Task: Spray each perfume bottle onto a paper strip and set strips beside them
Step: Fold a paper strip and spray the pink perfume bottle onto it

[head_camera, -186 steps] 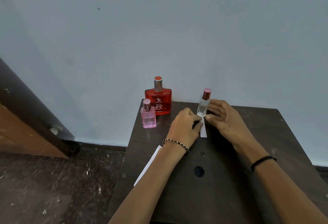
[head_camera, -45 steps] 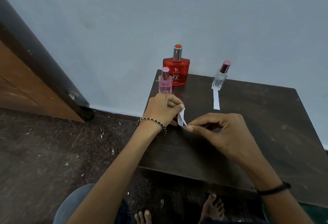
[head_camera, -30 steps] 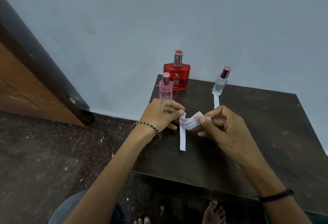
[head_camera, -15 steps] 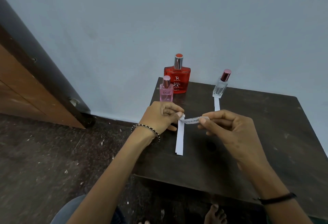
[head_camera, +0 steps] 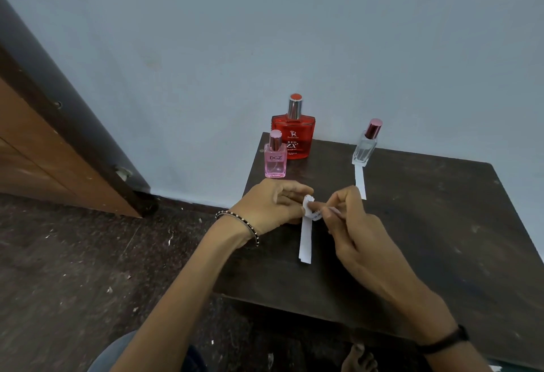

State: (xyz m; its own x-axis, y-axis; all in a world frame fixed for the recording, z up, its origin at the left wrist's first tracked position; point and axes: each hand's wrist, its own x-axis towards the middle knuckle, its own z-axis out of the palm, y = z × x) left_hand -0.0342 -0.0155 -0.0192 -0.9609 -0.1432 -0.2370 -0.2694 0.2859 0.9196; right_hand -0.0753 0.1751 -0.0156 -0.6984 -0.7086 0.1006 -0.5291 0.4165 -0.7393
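Note:
Three perfume bottles stand at the back of the dark table (head_camera: 426,239): a small pink one (head_camera: 275,158), a big red one (head_camera: 293,134) behind it, and a clear one with a dark pink cap (head_camera: 366,145) to the right. One white paper strip (head_camera: 360,180) lies in front of the clear bottle. My left hand (head_camera: 272,204) pinches the top of a white strip (head_camera: 305,239) that hangs down over the table. My right hand (head_camera: 353,224) pinches a short printed piece of that paper (head_camera: 315,214) next to my left fingers.
A pale blue wall (head_camera: 294,33) rises right behind the table. A wooden door with a dark frame (head_camera: 59,151) stands at the left. The speckled dark floor (head_camera: 73,283) lies below, and my bare foot (head_camera: 357,357) shows under the table's front edge.
My hands have come closer together over the half second, so the short paper piece is now bunched between them. The hanging strip stays in my left fingers. Bottles and the first strip have not moved.

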